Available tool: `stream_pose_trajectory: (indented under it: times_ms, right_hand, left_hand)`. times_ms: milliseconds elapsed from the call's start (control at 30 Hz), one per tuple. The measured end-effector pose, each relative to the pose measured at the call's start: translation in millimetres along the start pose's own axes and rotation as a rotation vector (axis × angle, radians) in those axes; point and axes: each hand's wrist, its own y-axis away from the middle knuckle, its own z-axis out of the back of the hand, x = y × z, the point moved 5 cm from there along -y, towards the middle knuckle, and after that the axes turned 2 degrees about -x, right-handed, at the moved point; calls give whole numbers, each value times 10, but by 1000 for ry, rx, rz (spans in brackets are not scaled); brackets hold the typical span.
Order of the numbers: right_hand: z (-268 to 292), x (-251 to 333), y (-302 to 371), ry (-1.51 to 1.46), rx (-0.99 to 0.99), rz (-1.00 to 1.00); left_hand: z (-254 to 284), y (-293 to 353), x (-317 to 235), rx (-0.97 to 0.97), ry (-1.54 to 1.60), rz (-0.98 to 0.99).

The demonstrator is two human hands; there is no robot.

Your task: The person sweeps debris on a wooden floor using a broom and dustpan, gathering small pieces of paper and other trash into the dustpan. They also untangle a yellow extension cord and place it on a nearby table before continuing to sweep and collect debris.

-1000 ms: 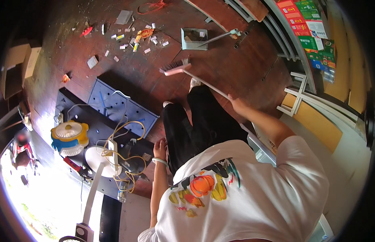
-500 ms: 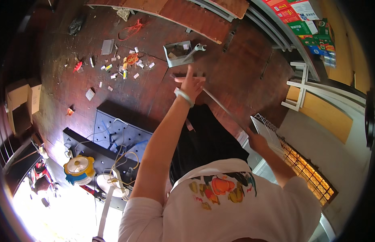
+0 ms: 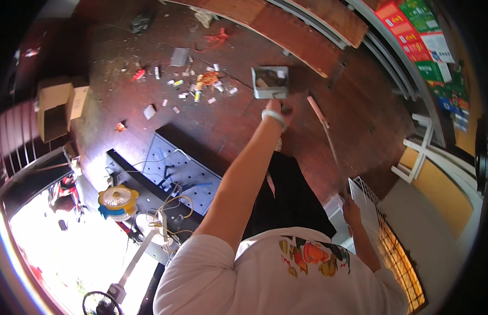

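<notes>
**Dustpan and broom both held, litter on floor**

Dustpan (image 3: 270, 94) is gripped by the left hand (image 3: 278, 112): fingers are curled around the handle, which is mostly hidden by the hand. Pan is resting on the brown floor (image 3: 228, 134), directly ahead of the feet, with brown and pale scraps held inside. Broom (image 3: 318, 111) is gripped by the right hand (image 3: 351, 212), closed around the stick low at the right; exact finger placement can't be told. Pink broom head is tilted, near the dustpan on its right, not touching it. Litter (image 3: 209, 79) is scattered left of the pan: white bits, an orange piece, a grey square (image 3: 179, 56). Red string (image 3: 219, 38) is seen beyond. Open cardboard box (image 3: 56, 97) is placed far left.
</notes>
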Motion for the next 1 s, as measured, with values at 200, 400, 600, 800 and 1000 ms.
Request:
stream_pose_trajectory:
  times_ms: [200, 400, 600, 800, 1000]
  right_hand:
    - [34, 278, -424, -36, -79, 115]
    - [-175, 539, -784, 93, -143, 283]
    - [-421, 1137, -778, 51, -193, 301]
    - [-604, 1539, -475, 34, -127, 208]
    - [-827, 1803, -753, 239, -185, 310]
  left_hand:
    - [1603, 1181, -141, -87, -82, 2]
    - [3015, 2733, -209, -243, -401, -165]
    - [4326, 3387, -40, -364, -344, -132]
    - [5081, 3312, 229, -407, -326, -71]
    - [5104, 2881, 401, -330, -198, 43]
